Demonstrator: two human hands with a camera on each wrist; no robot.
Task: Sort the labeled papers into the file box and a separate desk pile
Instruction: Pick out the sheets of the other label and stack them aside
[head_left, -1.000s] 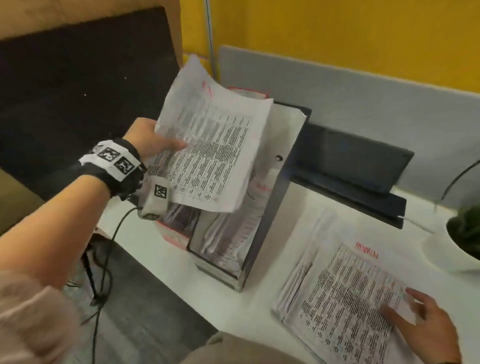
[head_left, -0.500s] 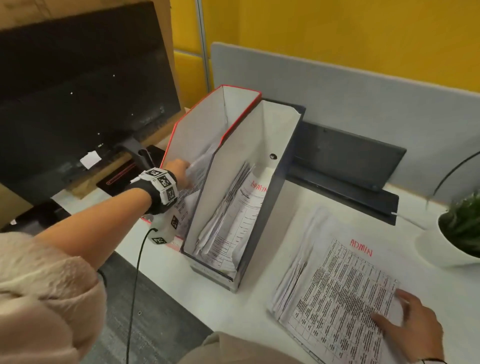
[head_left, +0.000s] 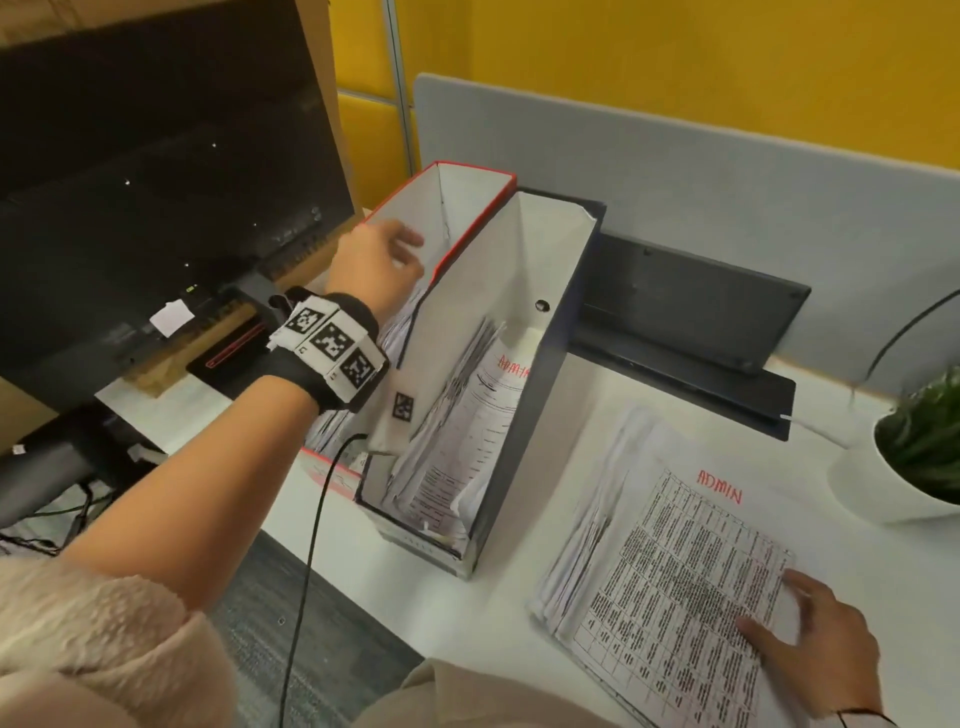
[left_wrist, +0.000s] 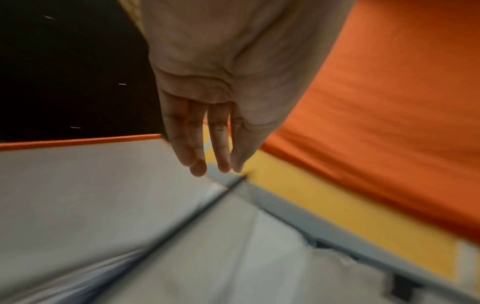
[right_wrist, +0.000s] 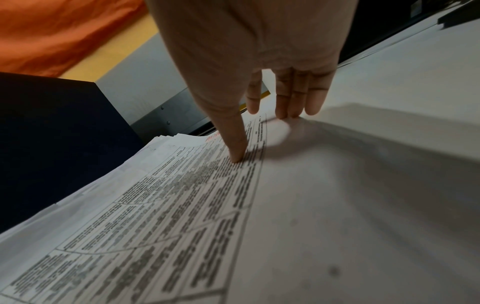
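Observation:
Two upright file boxes stand side by side on the white desk: a red-edged one (head_left: 470, 208) and a dark blue one (head_left: 540, 395) holding sheets marked ADMIN (head_left: 467, 441). My left hand (head_left: 400, 254) hovers over the red box's rim, fingers straight and holding nothing; the left wrist view shows its fingers (left_wrist: 218, 148) above the box's red edge (left_wrist: 78, 141). A flat pile of printed papers (head_left: 665, 561) headed ADMIN lies to the right. My right hand (head_left: 779, 608) rests on its near right corner, thumb (right_wrist: 237, 152) pressing the top sheet (right_wrist: 155, 205).
A black monitor (head_left: 156, 182) stands left of the boxes. A dark tray (head_left: 691, 312) sits behind them against the grey partition (head_left: 727, 171). A white pot with a green plant (head_left: 904, 478) is at the right edge. A black cable (head_left: 311, 545) hangs from my left wrist.
A second ago my left hand held a printed sheet above the boxes. It then reached down into the red box and has now risen out with nothing in it. The right hand stayed on the pile.

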